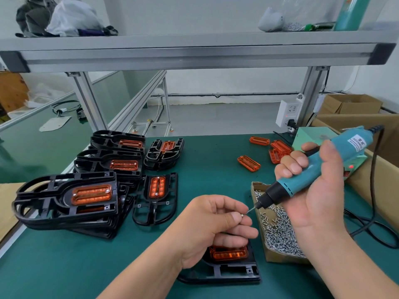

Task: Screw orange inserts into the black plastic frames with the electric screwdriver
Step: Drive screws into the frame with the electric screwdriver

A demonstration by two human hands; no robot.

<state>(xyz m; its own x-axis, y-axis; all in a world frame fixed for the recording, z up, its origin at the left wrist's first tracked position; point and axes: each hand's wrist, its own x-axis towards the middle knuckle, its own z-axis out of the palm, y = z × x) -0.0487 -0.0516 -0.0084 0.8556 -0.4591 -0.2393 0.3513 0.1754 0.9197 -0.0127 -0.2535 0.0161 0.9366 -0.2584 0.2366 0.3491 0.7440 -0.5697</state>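
The left hand [211, 221] pinches a screw [242, 215] at the bit of the electric screwdriver [349, 143], which the right hand [319, 190] grips. The black frame [235, 275] lies beneath, at the front edge of the worktop [205, 169]. If badly seated, the screw could drop.

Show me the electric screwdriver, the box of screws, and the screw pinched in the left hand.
electric screwdriver [354, 143]: head view, on its teal upper body.
box of screws [282, 258]: head view, on its cardboard near wall.
screw [242, 215]: head view, on its shiny head.

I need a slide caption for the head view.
The left hand pinches a screw at the tip of the electric screwdriver gripped by the right hand, above a black frame.
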